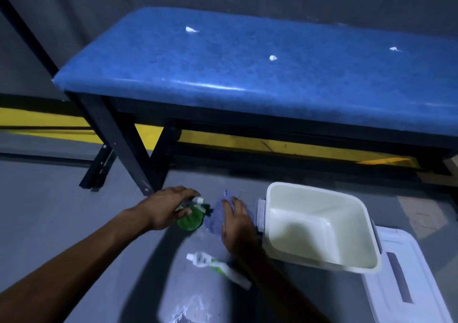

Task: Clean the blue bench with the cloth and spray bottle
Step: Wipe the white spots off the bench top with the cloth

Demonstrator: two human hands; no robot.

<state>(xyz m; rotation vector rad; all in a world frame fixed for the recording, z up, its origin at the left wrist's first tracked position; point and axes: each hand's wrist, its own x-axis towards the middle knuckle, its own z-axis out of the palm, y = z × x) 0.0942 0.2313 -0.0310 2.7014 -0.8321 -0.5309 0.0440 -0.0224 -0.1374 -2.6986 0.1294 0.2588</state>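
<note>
Spray bottle (189,217), green and likely light, slick plastic best gripped at its neck, stands on the floor with the left hand (166,207) over it, fingers (184,193) spread, not yet closed. Just right of the bottle, the right hand (236,226) presses flat on the soft blue cloth (213,219). Beyond the bottle, the blue desk (247,74) carries white blobs (272,57).

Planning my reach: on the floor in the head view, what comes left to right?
left hand → green spray bottle → blue cloth under the right hand → cream bin → white lid.
</note>
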